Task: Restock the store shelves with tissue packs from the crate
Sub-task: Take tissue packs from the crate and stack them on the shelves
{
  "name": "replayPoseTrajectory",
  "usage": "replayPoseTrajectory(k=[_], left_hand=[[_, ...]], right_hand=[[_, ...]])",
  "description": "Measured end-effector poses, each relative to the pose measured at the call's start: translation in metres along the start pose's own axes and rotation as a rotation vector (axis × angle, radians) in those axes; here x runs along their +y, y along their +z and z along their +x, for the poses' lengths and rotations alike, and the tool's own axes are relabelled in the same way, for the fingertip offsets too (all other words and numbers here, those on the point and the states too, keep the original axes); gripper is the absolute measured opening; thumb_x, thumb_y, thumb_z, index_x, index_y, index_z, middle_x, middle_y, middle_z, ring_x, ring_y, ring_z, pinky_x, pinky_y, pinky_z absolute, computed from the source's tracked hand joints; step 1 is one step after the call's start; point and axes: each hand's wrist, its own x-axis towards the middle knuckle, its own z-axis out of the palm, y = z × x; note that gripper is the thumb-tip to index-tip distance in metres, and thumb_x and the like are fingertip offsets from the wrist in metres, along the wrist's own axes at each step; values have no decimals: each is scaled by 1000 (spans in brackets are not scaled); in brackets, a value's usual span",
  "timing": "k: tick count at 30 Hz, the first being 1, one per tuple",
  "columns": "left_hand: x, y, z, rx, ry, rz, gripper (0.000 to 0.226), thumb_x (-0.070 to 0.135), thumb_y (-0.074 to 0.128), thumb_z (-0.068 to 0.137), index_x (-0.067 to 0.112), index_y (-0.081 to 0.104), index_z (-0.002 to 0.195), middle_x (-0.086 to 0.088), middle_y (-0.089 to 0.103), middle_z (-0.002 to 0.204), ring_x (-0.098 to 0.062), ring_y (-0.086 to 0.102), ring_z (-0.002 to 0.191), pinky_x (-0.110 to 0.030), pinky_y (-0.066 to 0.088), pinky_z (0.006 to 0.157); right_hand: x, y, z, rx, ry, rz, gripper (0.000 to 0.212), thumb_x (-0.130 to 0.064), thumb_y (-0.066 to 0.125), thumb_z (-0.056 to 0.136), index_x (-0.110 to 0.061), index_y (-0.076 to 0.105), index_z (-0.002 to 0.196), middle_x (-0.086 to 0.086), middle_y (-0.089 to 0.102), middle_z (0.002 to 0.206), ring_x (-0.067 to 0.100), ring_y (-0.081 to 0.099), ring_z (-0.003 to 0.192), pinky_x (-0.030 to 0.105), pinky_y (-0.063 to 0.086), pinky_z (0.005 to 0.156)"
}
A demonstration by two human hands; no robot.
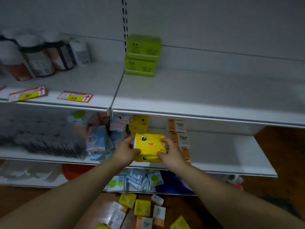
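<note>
The yellow tissue packs (149, 147), a stack of two with a winking cartoon face on the top wrapper, sit at the front lip of the middle shelf (231, 156), just below frame centre. Both hands are clamped on the stack: the left hand (126, 152) presses its nine o'clock side with the thumb over the near corner, and the right hand (171, 152) presses the three o'clock side, fingers curled over the top edge. Both forearms reach straight out from six o'clock, nearly parallel, wrists level, palms turned inward toward each other.

At twelve o'clock of the stack, deeper on the same shelf, more yellow packs (139, 123) stand against the back. At two o'clock stand the orange-and-white Facial tissue packs (180, 134); at nine o'clock lies a jumble of pink and blue packets (100, 138). On the top shelf (198, 96), two green tissue boxes (142, 55) are stacked near the upright. Loose yellow and white packs (142, 207) lie scattered on the wooden floor at six o'clock; no crate is visible.

The step in hand looks like placement: the stack is being set into the yellow row. The next move likely calls for sliding it straight back toward twelve o'clock, keeping both packs squared, between the pink-blue jumble and the Facial packs, then letting go of both sides together.
</note>
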Motion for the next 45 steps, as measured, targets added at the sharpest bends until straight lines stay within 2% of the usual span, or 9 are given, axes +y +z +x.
replayPoseTrajectory(k=[3, 10, 13, 15, 19, 24, 28, 34, 45], left_hand=[[-25, 22, 42, 59, 9, 38, 54, 6, 63, 83, 14, 45, 134, -24, 60, 105, -34, 60, 86, -44, 51, 73], [-78, 65, 126, 195, -14, 71, 40, 4, 62, 84, 6, 49, 122, -15, 58, 117, -31, 56, 103, -37, 48, 86], [-101, 75, 153, 216, -22, 81, 31, -2, 59, 84, 1, 54, 115, -11, 56, 107, -30, 55, 107, -31, 42, 84], [-117, 81, 168, 194, -27, 81, 28, 1, 58, 85, 5, 56, 113, -11, 58, 107, -29, 57, 101, -31, 43, 81], [-136, 91, 188, 144, -26, 52, 29, 8, 53, 88, 14, 57, 115, -8, 62, 118, -30, 59, 105, -33, 47, 82], [-148, 103, 204, 83, -15, 75, 41, 9, 50, 92, 12, 48, 133, -9, 50, 137, -29, 50, 121, -38, 44, 100], [-149, 113, 212, 111, 46, 126, 41, 3, 45, 94, 5, 39, 135, -5, 49, 123, -20, 52, 110, -16, 37, 77], [-160, 124, 229, 149, 91, 290, 33, 2, 42, 94, 5, 47, 127, -15, 38, 129, -29, 51, 115, -18, 34, 85], [-166, 134, 235, 161, 134, 258, 32, -4, 43, 90, 3, 53, 120, -13, 44, 123, -25, 48, 113, -17, 33, 87]], right_hand=[[26, 5, 42, 3, -1, -39, 51, -17, 61, 89, -23, 40, 136, 9, 45, 134, 22, 51, 110, 23, 40, 81], [85, 30, 121, -45, 40, -87, 57, -21, 57, 90, -22, 33, 141, 11, 46, 136, 29, 50, 117, 29, 47, 89], [103, 40, 145, -82, 53, -99, 48, -18, 52, 93, -17, 37, 138, 7, 51, 130, 28, 51, 116, 24, 42, 85], [115, 49, 159, -95, 85, -90, 44, -17, 50, 94, -15, 39, 136, 6, 51, 123, 28, 52, 115, 22, 40, 81], [137, 69, 182, -107, 148, -111, 58, -21, 55, 91, -14, 29, 143, 10, 43, 137, 28, 50, 117, 23, 41, 77], [150, 85, 200, -99, 172, -193, 60, -30, 56, 91, -11, 29, 141, 14, 33, 139, 32, 47, 118, 30, 45, 85], [157, 92, 209, -23, 131, -245, 48, -29, 57, 86, -12, 40, 128, 15, 27, 143, 33, 42, 122, 33, 44, 92], [161, 92, 223, 45, 106, -365, 53, -29, 53, 91, -7, 33, 135, 14, 1, 154, 31, 8, 143, 37, 22, 115], [171, 93, 216, -26, 125, -401, 60, -23, 50, 90, 1, 24, 139, 20, 12, 143, 33, 41, 122, 36, 40, 102]])
